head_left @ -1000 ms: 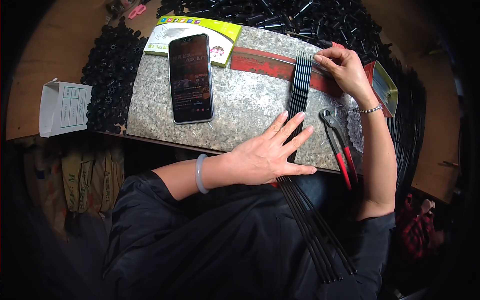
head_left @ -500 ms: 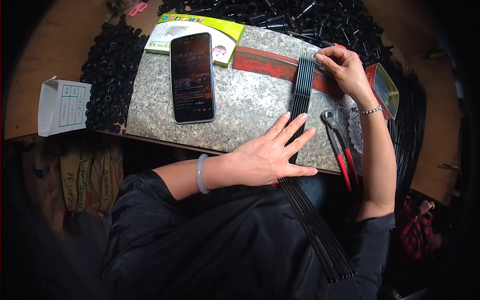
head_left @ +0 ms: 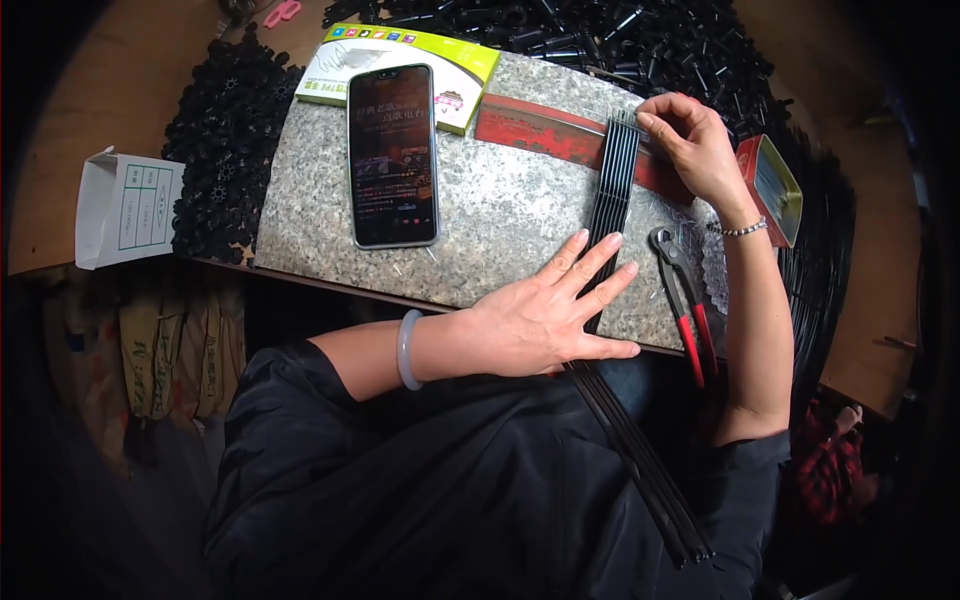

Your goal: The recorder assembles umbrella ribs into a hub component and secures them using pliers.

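A row of thin black rods (head_left: 612,190) lies side by side across the speckled stone slab (head_left: 330,190), its near ends reaching down over my dark clothing. My left hand (head_left: 540,315) rests flat across the rods with fingers spread. At their far ends, where thin pale wires or pins show, my right hand (head_left: 690,140) is closed in a pinch between thumb and forefinger; what sits in the pinch is too small to make out. Under the far ends runs a worn red metal bar (head_left: 540,135). Red-handled pliers (head_left: 678,290) lie just right of the rods.
A phone (head_left: 393,160) leans over a green-and-white box (head_left: 465,85). On the right stands a red tin (head_left: 770,190) of thin pins. Piles of black parts (head_left: 225,150) flank the slab at left and back. A white carton (head_left: 130,210) sits far left, pink scissors (head_left: 283,13) behind.
The whole view has shifted slightly, with the slab and its things a little farther right. The near ends of the rods have drawn closer together. Both hands keep their poses.
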The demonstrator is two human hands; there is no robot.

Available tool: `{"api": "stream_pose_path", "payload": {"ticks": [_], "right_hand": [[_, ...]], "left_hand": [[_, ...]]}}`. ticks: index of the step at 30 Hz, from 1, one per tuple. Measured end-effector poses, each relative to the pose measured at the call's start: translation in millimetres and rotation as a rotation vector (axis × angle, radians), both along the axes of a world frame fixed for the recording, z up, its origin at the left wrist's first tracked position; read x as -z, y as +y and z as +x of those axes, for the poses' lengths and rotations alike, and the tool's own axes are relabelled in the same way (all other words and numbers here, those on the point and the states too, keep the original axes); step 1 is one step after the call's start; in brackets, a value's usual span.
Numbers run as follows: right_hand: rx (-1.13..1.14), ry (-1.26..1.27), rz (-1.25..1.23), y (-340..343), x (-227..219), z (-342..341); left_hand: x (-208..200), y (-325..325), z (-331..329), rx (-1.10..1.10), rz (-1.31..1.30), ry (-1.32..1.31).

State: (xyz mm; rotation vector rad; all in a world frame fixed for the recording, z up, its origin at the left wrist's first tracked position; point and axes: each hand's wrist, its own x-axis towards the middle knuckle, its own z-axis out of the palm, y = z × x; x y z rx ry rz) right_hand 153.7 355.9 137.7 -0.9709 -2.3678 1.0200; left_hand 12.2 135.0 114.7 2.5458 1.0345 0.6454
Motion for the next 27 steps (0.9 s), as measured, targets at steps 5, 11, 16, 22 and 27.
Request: {"api": "stream_pose_path", "payload": {"ticks": [5,11,16,22,27], "right_hand": [[0.019,-0.047,-0.081,0.1,-6.0,1.2],[0.005,0.001,-0.119,0.7,-1.9,-1.3],[0.034,-0.023,-0.094,-1.1,-3.8,-2.5],[0.063,-0.009,0.025,-6.6,-1.3,-4.1],[0.034,0.036,-0.046,-3.3,2.6,-7.4]], "left_hand": [[5.2,0.0,1.0,-0.014,0.034,-0.03],[7.7,-0.7,0.6,-0.014,0.041,-0.066],[7.3,-0.9,0.3,-0.011,0.051,-0.042],[9.3,-0.4,0.9,-0.012,0.073,-0.045],[5.7,-0.3,-2.2,-0.008,0.078,0.008]]}}
